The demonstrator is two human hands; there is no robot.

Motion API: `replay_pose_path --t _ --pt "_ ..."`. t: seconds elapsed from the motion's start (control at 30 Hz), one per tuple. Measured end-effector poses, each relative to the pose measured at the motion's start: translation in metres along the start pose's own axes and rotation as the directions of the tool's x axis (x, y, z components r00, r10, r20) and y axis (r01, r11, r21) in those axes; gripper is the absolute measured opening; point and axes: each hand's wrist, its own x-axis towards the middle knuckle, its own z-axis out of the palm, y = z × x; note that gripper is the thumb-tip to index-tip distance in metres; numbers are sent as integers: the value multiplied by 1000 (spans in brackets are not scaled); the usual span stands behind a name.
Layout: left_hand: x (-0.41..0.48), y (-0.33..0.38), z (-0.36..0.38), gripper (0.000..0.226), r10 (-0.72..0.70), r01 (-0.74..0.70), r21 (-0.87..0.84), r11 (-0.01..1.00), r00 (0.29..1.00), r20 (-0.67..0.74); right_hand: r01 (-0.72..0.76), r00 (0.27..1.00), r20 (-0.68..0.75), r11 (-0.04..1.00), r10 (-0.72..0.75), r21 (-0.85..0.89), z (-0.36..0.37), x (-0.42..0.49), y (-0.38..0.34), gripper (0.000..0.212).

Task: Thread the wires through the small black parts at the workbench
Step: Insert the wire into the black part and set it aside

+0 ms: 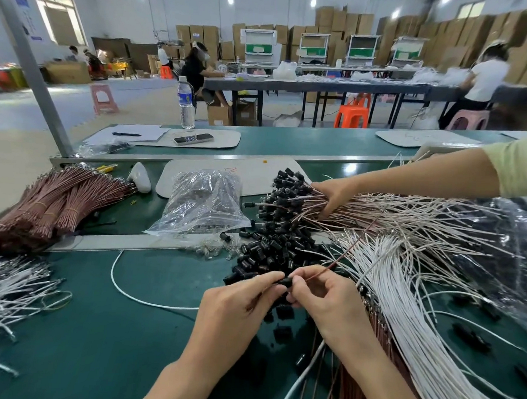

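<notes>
My left hand (238,301) pinches a small black part (284,281) at its fingertips. My right hand (324,294) pinches a thin red-brown wire (349,249) whose end meets that part; the wire runs up and right. Just beyond my hands lies a heap of loose black parts (265,251). White wires (403,298) fan out to the right. A pile of wires carrying black parts (290,194) lies farther back, and another person's hand (332,193) rests on it.
Bundled red-brown wires (57,200) lie at the left, loose white wires (4,289) at the near left. A clear plastic bag (204,202) sits mid-bench. One white wire (123,286) loops over the green mat. A water bottle (186,102) and a phone (193,138) stand farther back.
</notes>
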Motion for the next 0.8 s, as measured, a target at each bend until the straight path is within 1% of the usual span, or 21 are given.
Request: replay_pose_path --t 0.07,0.2,0.3,0.37,0.5,0.57,0.7,0.8 --pt "0 2 -1 22 -9 9 33 999 1000 3 12 1000 -28 999 -13 -44 2 -1 0 7" --pt "1 4 -1 21 -12 13 52 999 1000 -8 89 990 -94 979 -107 -183 2 -2 1 9" --pt "1 2 1 21 -39 39 27 999 999 -7 106 987 -100 972 -129 -210 2 -2 2 10" --pt "0 0 2 21 -56 56 10 998 998 1 82 991 -84 975 -102 -207 1 -1 2 9" --pt "-1 -4 3 27 -63 64 -84 994 998 11 -1 1000 -1 998 1 -58 -2 0 0 8" --pt "-2 -6 3 25 -60 63 -138 988 998 24 -31 999 32 999 30 16 -3 1 -2 9" --pt "-2 -9 4 24 -46 51 -177 983 998 32 -76 994 82 993 69 90 -5 3 -2 13" --pt "-2 -10 4 24 -52 56 -211 976 998 25 -129 989 104 962 107 242 -3 6 -1 20"
